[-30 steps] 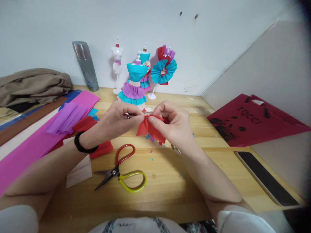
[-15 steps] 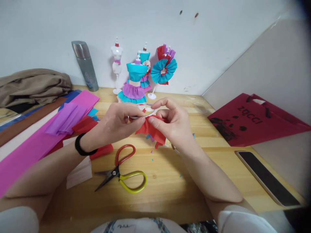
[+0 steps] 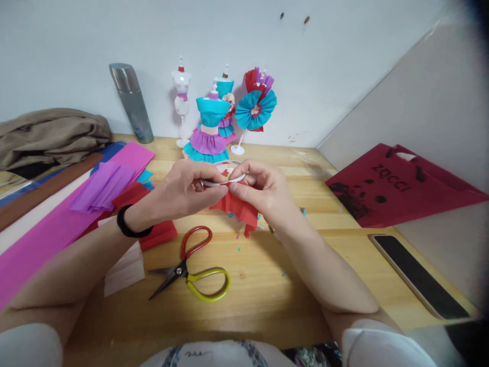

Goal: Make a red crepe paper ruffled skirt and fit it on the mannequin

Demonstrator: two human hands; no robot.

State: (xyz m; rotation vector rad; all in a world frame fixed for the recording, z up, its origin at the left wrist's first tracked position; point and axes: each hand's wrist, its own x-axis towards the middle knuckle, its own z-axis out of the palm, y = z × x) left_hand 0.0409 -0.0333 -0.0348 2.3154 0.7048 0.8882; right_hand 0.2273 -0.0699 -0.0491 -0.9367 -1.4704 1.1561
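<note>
My left hand (image 3: 183, 189) is closed, thumb and fingers pinching a narrow white strip (image 3: 214, 183) at the top edge of gathered red crepe paper (image 3: 240, 208). From the other side, my right hand (image 3: 264, 189) pinches the same edge, its thumb tip close to the left thumb. Below the fingers the paper hangs in folds. Just behind the hands is a pale round item with red marks (image 3: 225, 169), partly hidden; its kind is unclear. Scissors (image 3: 179, 271) with one red and one yellow handle lie nearer me, blades apart.
Small dress forms, one nearly bare (image 3: 181, 90), one in a ruffled turquoise and purple dress (image 3: 208, 140), stand by the wall beside a flask (image 3: 133, 109). Crepe paper sheets (image 3: 49, 237) and brown cloth (image 3: 57, 133) lie left. Rightward are a red bag (image 3: 367, 191) and phone (image 3: 418, 275).
My right index finger, raised away from the strip before, has come down against it. The hands are closer together along the edge. The view has shifted slightly.
</note>
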